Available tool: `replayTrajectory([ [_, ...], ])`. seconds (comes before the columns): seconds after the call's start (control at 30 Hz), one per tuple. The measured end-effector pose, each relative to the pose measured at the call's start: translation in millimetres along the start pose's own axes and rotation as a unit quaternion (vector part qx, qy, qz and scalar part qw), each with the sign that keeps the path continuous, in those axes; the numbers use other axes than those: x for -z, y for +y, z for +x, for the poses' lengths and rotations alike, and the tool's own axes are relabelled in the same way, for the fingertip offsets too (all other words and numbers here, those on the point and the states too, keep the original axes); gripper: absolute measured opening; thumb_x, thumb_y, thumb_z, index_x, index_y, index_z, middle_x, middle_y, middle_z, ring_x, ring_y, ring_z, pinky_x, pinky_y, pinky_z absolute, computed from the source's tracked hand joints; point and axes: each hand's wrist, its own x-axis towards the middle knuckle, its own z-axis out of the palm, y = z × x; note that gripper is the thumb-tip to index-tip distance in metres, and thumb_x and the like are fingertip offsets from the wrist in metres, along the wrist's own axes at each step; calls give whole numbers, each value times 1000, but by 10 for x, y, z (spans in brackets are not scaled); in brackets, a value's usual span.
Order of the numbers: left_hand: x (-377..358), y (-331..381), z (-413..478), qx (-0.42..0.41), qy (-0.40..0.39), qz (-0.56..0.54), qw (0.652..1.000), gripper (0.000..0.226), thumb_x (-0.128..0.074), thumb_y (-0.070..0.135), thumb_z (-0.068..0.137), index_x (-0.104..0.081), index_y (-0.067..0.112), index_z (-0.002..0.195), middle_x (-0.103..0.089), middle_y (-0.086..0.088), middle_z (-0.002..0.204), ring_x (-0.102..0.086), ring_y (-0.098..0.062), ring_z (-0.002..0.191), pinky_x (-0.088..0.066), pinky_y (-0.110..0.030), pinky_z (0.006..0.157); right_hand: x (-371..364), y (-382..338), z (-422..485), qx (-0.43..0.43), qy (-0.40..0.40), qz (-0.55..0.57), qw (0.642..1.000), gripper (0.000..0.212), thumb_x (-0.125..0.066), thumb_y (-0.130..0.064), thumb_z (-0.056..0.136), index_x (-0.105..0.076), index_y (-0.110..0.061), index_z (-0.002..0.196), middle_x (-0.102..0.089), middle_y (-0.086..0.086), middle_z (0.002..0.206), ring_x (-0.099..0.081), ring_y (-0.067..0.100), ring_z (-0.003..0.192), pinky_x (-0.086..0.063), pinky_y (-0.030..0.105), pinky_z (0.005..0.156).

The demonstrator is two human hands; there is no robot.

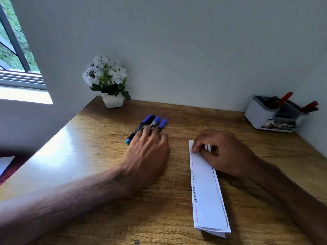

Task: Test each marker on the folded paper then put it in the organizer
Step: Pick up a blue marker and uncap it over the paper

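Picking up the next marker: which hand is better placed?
Left. The left hand rests on the markers, fingertips touching them. The right hand is off to the side, holding the far end of the folded paper.

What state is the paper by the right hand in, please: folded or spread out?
Folded: the paper is a narrow strip, with layered edges showing at its near end. The right hand holds its far end.
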Motion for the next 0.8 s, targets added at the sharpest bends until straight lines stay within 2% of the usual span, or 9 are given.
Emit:
replayTrajectory([
  [0.13,1,55,28,-19,-6,2,1000,37,-49,27,104,-51,13,138,-49,-13,150,-48,-28,137,-41,-42,113,3,-16,-4,-1,2,-4,1000,21,-74,-10,86,-78,-29,95,-72,-20,101,-63,-6,94,-46,11,78],
  [0.23,12,37,44,-35,-2,-41,999,40,-58,18,100,-51,13,140,-54,-10,145,-52,-25,133,-49,-39,106,12,-32,-4,-6,-1,-7,1000,20,-74,-11,87,-78,-28,97,-72,-19,103,-63,-5,95,-49,12,79],
  [0.33,42,-16,64,-14,11,-128,992,39,-60,9,98,-56,16,136,-67,-3,122,-65,-20,111,-57,-36,92,21,-35,-3,-9,0,-7,1000,20,-73,-10,87,-78,-27,97,-72,-18,104,-63,-6,96,-47,11,79],
  [0.43,54,-75,82,41,46,-225,972,30,-64,11,97,-67,19,126,-74,4,105,-70,-10,89,-61,-34,81,31,-32,-14,-32,36,-3,999,21,-72,-9,88,-78,-27,98,-74,-17,106,-63,-8,95,-46,5,76],
  [0.53,63,-81,82,84,100,-323,937,24,-73,12,91,-74,22,113,-70,17,88,-68,3,74,-58,-16,67,32,-67,-22,-58,120,20,991,21,-71,-8,90,-77,-26,98,-72,-21,100,-65,-8,89,-49,5,66],
  [0.63,78,-17,61,101,121,-404,901,25,-76,11,90,-76,25,110,-70,23,86,-68,9,82,-52,-5,66,26,-135,-21,-116,176,111,971,12,-71,-14,92,-77,-24,96,-75,-16,90,-68,0,81,-50,9,58],
  [0.7,86,45,35,101,122,-450,879,23,-77,13,89,-76,27,107,-74,22,91,-70,8,83,-54,-8,72,40,-196,-7,-169,164,243,941,9,-68,-21,95,-76,-17,96,-79,-5,86,-70,10,68,-52,19,48],
  [0.73,87,77,19,95,122,-469,870,22,-77,13,89,-76,27,106,-75,21,93,-71,7,85,-56,-11,74,53,-235,1,-192,152,311,919,16,-66,-25,96,-76,-13,97,-79,0,87,-71,14,66,-53,25,45],
  [0.8,89,138,-12,75,122,-495,857,21,-78,12,89,-76,26,105,-76,19,99,-72,4,88,-59,-16,77,83,-300,16,-222,130,412,874,28,-61,-31,97,-76,-7,100,-80,7,90,-75,22,72,-58,30,50],
])
